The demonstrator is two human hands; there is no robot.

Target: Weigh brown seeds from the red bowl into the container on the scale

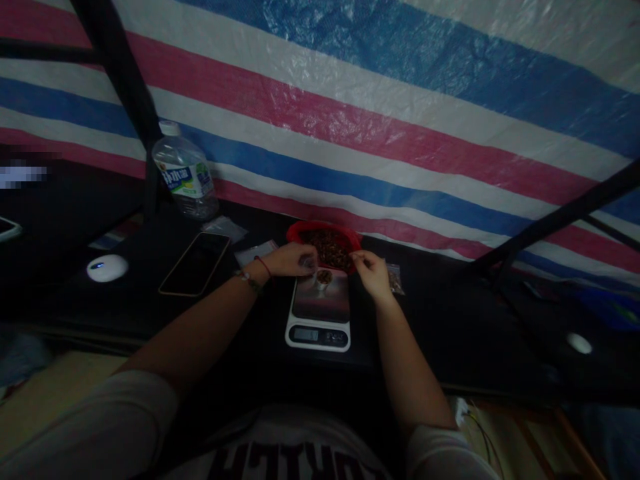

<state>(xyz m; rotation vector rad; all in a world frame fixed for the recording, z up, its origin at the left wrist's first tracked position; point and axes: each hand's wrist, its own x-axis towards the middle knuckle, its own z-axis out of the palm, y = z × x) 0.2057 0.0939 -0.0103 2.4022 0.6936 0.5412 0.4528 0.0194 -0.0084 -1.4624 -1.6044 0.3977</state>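
Observation:
A white kitchen scale [318, 339] with a metal-looking plate and a small display lies in front of me. On its plate stands a small cup [323, 281] filled with brown bits. Behind it is a red bowl or bag [299, 230] holding many small dark-brown pieces. My left hand [296, 259] is closed at the cup's left, and a bit of clear plastic shows at its fingers. Beside the red container's right edge, my right hand [373, 272] has thumb and fingers pinched together; what they hold, if anything, is too small to tell.
A filled zip bag [395, 279] lies right of my right hand. Flat plastic bags [225, 230], a phone [196, 264], a white rounded device [107, 267] and a large clear bottle [186, 175] are at left. Striped plastic sheeting [350, 113] hangs behind the black table.

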